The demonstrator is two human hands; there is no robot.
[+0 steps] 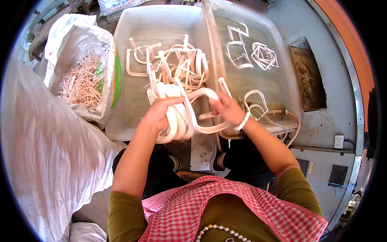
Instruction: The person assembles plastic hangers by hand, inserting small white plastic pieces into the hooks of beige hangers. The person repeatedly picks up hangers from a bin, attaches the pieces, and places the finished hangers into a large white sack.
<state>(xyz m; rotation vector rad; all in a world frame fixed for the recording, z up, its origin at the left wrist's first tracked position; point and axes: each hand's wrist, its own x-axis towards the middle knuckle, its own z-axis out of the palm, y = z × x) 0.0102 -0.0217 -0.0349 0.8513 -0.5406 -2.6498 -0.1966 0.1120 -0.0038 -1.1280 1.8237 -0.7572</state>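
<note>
Bundle of pale curved frames (173,124) gripped in the left hand (162,113) above the near edge of a white tub (161,21), blurred right hand (226,109) closed on another curved frame (202,93), more frames piled beyond (198,60), sack (82,35) at left.

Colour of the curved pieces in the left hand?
The curved pieces in the left hand are pale pinkish white; the head view shows it best.

The left hand (162,112) clasps a bundle of pale looped frames (174,126) above a whitish tub (128,105), while the slightly blurred right hand (226,109) grips a curved frame (202,92) alongside.
</note>
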